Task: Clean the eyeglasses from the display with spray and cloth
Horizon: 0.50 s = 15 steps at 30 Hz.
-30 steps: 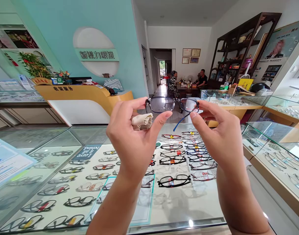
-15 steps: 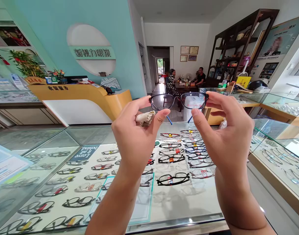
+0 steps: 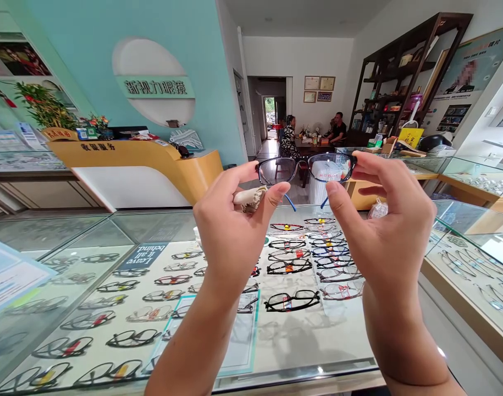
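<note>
A pair of eyeglasses (image 3: pixel 303 163) with a dark frame and blue temple tips is held up in front of me, its lenses facing along my view. My left hand (image 3: pixel 235 220) grips the frame's left end between fingers and thumb. Tucked in that same palm is a crumpled off-white cloth (image 3: pixel 251 198). At the right end of the frame, my right hand (image 3: pixel 385 220) pinches the eyeglasses with thumb below and fingers above. Both hands are above the glass display case, apart from the frames inside it.
Under the glass of the display case (image 3: pixel 300 352) lie rows of eyeglass frames (image 3: pixel 290 267). A yellow-and-white counter (image 3: pixel 144 165) stands behind at left. Two people (image 3: pixel 289 137) sit at a table far back. A dark shelf (image 3: pixel 393 82) is at right, near another glass case (image 3: pixel 477 176).
Both hands and the eyeglasses have shifted slightly to the right together. The grip on the frame and the cloth is unchanged.
</note>
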{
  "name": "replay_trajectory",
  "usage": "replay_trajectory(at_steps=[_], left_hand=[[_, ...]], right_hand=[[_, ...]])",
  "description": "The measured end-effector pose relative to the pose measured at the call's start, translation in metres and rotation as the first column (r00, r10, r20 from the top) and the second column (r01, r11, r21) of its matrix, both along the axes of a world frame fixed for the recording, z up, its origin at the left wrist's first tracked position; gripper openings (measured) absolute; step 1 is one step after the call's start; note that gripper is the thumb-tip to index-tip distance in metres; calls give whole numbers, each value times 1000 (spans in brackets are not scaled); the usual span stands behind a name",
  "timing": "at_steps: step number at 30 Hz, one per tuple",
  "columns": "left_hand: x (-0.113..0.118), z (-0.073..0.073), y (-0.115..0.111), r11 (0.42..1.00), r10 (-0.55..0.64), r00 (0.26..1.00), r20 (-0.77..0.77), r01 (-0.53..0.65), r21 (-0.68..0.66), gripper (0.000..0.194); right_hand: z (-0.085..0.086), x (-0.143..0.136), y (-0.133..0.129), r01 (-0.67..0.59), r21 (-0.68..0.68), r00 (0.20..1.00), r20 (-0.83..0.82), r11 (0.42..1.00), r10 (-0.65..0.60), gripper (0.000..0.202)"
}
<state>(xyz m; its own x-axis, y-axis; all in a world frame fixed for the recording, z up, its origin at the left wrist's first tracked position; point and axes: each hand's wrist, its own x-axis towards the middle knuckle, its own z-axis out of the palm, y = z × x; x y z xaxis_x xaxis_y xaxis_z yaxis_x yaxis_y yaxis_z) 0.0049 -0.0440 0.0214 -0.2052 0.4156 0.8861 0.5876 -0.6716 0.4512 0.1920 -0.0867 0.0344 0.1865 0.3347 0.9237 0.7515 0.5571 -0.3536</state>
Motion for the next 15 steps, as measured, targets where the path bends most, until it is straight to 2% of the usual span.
replay_trajectory(at_steps=[9, 15], left_hand=[[-1, -2, 1, 999, 7, 1000, -29, -6, 39, 44], [-1, -2, 2, 999, 10, 1000, 15, -10, 37, 46]], right_hand=[[2, -1, -2, 2, -44, 1000, -28, 999, -3, 34], [2, -1, 3, 0, -49, 1000, -28, 999, -1, 31]])
